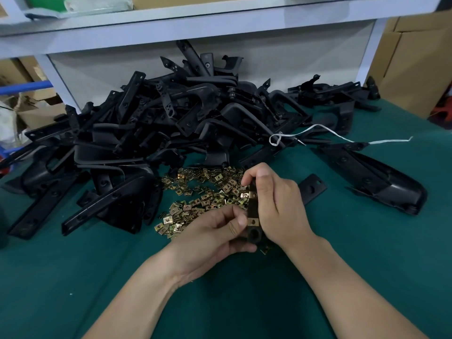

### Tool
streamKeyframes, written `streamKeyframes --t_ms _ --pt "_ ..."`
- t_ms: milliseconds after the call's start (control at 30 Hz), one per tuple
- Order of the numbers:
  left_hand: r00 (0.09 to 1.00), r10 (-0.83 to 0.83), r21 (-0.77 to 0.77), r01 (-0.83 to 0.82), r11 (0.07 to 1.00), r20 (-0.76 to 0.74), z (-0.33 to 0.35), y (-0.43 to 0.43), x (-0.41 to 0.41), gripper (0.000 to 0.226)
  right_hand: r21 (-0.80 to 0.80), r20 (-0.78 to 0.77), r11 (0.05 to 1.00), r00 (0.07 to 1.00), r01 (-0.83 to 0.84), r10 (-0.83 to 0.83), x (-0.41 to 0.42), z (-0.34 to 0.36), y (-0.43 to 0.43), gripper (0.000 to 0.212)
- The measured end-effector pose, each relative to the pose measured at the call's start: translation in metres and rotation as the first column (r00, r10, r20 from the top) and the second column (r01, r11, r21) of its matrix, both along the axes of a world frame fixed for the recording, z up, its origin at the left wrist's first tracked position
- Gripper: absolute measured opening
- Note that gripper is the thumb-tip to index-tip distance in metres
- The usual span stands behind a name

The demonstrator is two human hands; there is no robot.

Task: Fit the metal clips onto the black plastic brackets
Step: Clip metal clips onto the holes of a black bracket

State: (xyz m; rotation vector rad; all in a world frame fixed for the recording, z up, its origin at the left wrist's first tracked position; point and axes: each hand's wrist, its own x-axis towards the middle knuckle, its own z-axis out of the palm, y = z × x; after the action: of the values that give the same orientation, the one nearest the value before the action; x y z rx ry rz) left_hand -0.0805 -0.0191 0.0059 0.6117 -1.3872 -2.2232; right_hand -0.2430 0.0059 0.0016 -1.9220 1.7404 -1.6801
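Both hands hold one black plastic bracket (253,231) upright over the green table, just in front of a heap of brass-coloured metal clips (203,199). My right hand (274,204) grips the bracket's upper part, fingers curled round it. My left hand (220,231) holds the lower end from the left, thumb beside a clip (253,221) sitting on the bracket. A second clip (252,195) shows on the bracket higher up, near my right fingers. The bracket's far end (314,188) sticks out beyond my right hand.
A big pile of black brackets (151,123) fills the back and left of the green mat (367,253). One long bracket (376,177) lies at right, under a white string (330,135). A single clip (265,250) lies below my hands. Cardboard boxes (413,62) stand at far right.
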Motion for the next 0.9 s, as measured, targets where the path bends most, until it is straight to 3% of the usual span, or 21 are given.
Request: streamKeyframes --t_ms 300,567,733,900 --pt "1.0 0.005 -0.113 -0.004 0.994 0.011 -0.007 0.004 -0.002 0.016 -0.055 -0.035 0.998 0.999 -0.001 -0.001 0.003 0.002 0.004 0.042" --pt "0.999 0.041 -0.095 -0.041 0.995 -0.006 -0.005 0.006 -0.008 0.047 -0.064 0.016 0.998 1.0 -0.007 0.008 0.003 0.004 0.001 0.04" --pt "0.999 0.004 0.029 -0.002 1.0 -0.048 -0.001 0.002 -0.007 0.041 -0.061 0.043 0.998 0.999 -0.003 0.006 0.004 0.004 0.0 0.035" --pt "0.998 -0.043 -0.03 0.042 0.999 -0.037 -0.001 -0.001 0.002 0.032 -0.029 0.064 0.999 0.997 0.039 -0.037 -0.001 0.004 -0.001 0.04"
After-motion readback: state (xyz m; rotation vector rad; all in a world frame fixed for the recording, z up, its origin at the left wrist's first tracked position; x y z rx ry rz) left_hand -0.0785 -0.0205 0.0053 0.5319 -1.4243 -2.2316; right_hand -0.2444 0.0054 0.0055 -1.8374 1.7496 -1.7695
